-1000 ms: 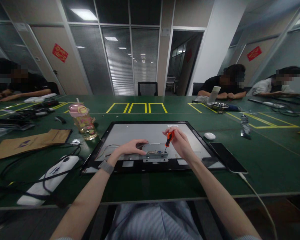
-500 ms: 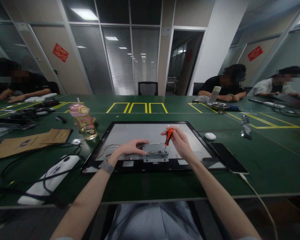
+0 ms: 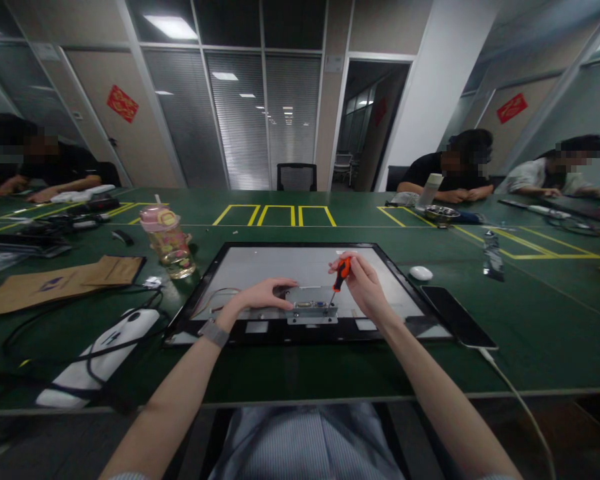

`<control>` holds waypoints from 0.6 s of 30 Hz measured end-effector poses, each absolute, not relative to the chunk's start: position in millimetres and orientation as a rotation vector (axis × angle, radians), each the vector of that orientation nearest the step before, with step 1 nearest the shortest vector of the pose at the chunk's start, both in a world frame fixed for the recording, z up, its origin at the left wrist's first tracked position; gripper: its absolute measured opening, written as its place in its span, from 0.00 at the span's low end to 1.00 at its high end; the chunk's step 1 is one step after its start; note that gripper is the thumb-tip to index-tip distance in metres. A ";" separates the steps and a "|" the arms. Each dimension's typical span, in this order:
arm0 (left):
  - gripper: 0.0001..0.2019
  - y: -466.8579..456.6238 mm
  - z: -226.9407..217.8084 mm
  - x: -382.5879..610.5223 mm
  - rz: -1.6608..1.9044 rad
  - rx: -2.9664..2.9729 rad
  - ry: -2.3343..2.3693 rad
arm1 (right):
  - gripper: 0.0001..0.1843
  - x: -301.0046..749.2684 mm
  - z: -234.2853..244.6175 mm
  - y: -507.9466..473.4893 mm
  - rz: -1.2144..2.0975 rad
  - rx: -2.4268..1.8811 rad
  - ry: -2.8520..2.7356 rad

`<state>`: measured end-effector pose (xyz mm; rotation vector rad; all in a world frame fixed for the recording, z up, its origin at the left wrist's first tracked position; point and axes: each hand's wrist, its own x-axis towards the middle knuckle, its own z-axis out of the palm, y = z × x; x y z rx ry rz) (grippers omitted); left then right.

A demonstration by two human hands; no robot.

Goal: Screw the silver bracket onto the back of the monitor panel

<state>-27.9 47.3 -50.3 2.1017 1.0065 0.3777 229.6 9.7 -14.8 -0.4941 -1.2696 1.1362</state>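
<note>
A display panel point(image 3: 260, 263) with a black frame and a grey back lies flat on the green table before me. On its near edge sits a metal bracket point(image 3: 313, 320) with a row of connectors. My left hand point(image 3: 267, 293), with a watch on the wrist, grips the bracket's left end, thumb in front and fingers behind. An orange and black screwdriver point(image 3: 341, 275) is held in my right hand point(image 3: 363, 280), its shaft slanting down to the bracket's right end. Whether the tip sits in a screw is too small to tell.
Right of the panel lie a phone point(image 3: 457, 317) on a cable and a white earbud case point(image 3: 421, 273). On the left stand a pink-lidded bottle point(image 3: 173, 247), a paper bag point(image 3: 55, 283) and a white power strip point(image 3: 100, 357) with black cords. Other people point(image 3: 447, 167) sit across the table.
My right hand has shifted slightly to the right, and the screwdriver leans a little more that way. The left hand keeps its place on the bracket.
</note>
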 end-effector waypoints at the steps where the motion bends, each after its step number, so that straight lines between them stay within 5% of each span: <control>1: 0.33 47.1 -49.9 -27.5 0.384 2.101 1.005 | 0.10 229.6 -14.7 9.7 1.111 -0.497 -1.268; 18: 0.33 45.8 -49.5 -26.5 0.377 2.099 1.020 | 0.09 229.6 -14.5 8.0 1.132 -0.469 -1.326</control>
